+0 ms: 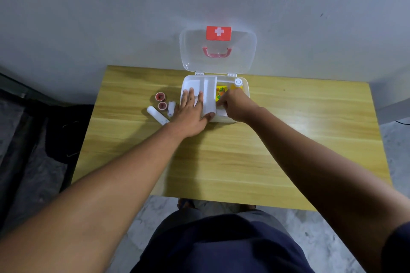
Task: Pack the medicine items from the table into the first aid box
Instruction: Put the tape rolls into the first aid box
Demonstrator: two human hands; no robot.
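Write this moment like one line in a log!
box open | left hand flat on it | right hand inside, by yellow pack | rolls still on table

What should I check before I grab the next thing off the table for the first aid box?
1. Lid fully open, leaning back against the wall: ok.
2. Left hand free: ok, lying flat and open over the box's left compartment.
3. Right hand free: cannot tell; its fingers are curled inside the right compartment, contents hidden.
4. Items left to pack: not ok; two red-capped bottles, a small white roll and a long white tube remain on the table.
5. Room in the left compartment: ok, mostly bare.
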